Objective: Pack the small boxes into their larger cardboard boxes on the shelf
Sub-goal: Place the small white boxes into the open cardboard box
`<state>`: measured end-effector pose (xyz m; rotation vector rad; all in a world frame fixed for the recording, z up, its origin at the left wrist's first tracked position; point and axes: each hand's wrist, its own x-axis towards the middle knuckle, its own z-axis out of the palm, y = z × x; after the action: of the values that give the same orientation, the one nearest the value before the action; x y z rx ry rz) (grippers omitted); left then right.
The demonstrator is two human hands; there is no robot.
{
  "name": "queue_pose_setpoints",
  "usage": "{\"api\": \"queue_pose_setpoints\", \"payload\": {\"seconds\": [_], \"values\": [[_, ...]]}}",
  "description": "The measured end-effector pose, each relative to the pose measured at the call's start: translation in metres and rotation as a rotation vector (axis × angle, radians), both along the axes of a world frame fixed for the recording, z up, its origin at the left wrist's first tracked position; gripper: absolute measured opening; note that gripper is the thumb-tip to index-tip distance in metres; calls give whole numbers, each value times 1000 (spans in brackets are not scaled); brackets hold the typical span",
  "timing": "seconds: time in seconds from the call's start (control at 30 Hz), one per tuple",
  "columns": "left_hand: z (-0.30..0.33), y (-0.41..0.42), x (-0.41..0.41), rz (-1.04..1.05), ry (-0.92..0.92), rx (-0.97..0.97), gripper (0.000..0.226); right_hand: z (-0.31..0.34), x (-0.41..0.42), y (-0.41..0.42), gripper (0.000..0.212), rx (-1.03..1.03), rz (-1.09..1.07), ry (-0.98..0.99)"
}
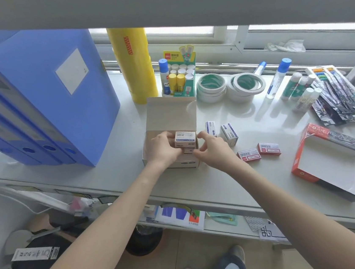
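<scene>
A brown cardboard box [169,111] stands open on the shelf, its lid flap raised at the back. My left hand [162,149] holds a small white-and-blue box [185,139] at the top of the carton, above other small boxes inside. My right hand [211,150] touches the carton's right front corner, fingers pinched at a small box there. Two more white-and-blue small boxes [229,134] stand on the shelf just right of the carton. Two small red boxes [259,151] lie further right, near an open red cardboard box [304,164].
Blue file boxes [41,94] stand at the left. Behind the carton are a yellow tape stack [135,64], a glue-stick display [180,76], tape rolls [230,86], glue bottles and pin packs [342,91]. The shelf edge [201,200] runs in front; a lower shelf holds papers.
</scene>
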<state>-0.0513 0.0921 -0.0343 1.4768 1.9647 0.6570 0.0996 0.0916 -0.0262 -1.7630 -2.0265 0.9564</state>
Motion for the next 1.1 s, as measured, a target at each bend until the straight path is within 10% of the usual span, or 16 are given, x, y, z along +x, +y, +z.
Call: {"api": "queue_pose_setpoints", "payload": {"seconds": [1.1], "values": [[-2, 0, 1, -115, 99, 47, 35, -7, -1, 6, 37, 60, -48, 8]]}}
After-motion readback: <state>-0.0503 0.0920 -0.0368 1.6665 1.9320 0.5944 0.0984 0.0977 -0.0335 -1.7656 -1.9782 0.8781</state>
